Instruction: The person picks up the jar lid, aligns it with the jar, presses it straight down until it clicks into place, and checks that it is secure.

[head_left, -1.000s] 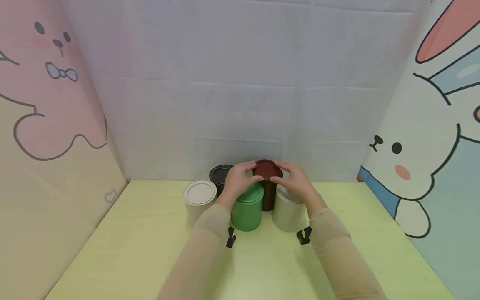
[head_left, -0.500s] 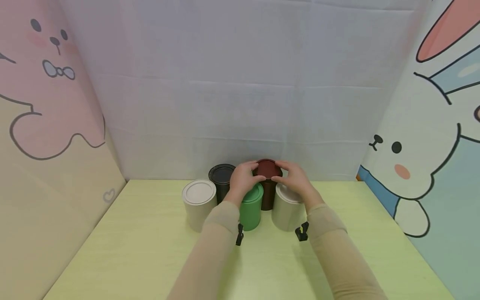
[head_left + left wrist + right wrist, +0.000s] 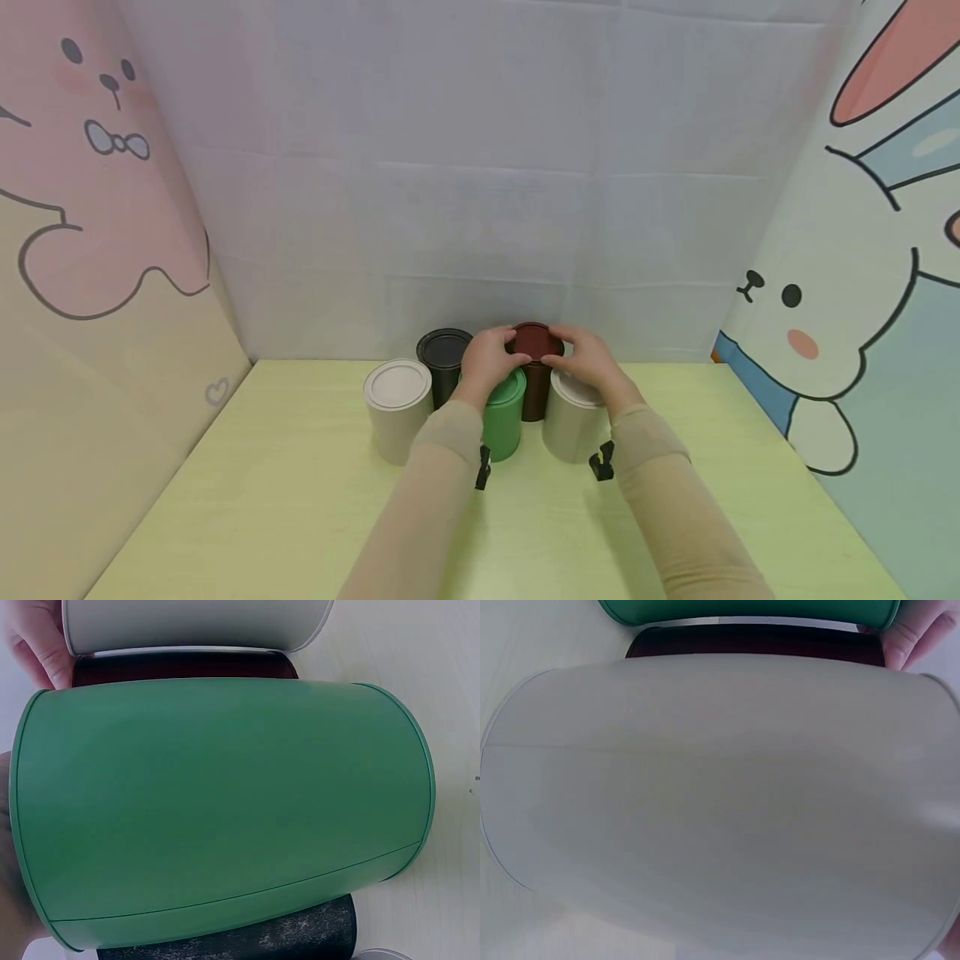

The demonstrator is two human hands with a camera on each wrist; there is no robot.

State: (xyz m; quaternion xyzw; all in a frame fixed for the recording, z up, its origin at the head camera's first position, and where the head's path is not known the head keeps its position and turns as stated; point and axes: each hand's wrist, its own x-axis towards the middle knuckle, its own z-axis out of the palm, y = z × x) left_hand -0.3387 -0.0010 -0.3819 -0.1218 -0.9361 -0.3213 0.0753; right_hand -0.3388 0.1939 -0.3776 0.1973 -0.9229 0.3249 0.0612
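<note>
At the back of the table stands a dark red lidded canister (image 3: pixel 536 390). My left hand (image 3: pixel 486 363) grips its upper rim from the left, thumb in front and fingers behind. From the right, my right hand (image 3: pixel 588 363) holds the same rim in a matching way. A green canister (image 3: pixel 504 427) stands in front, below my left hand; it fills most of the left wrist view. Under my right wrist is an off-white canister (image 3: pixel 573 429), which blocks much of the right wrist view. Only a strip of the dark red canister (image 3: pixel 757 642) shows there behind it.
A black canister (image 3: pixel 444 348) stands left of my left hand, partly behind it. Farther left and forward is a white canister (image 3: pixel 397 417). A pale cloth wall (image 3: pixel 480 217) rises right behind the group. The yellow-green table top (image 3: pixel 300 500) extends toward me.
My left forearm has shifted right over the last second, uncovering more of the black canister and covering more of the green one. Both hands stay at the dark red canister's rim.
</note>
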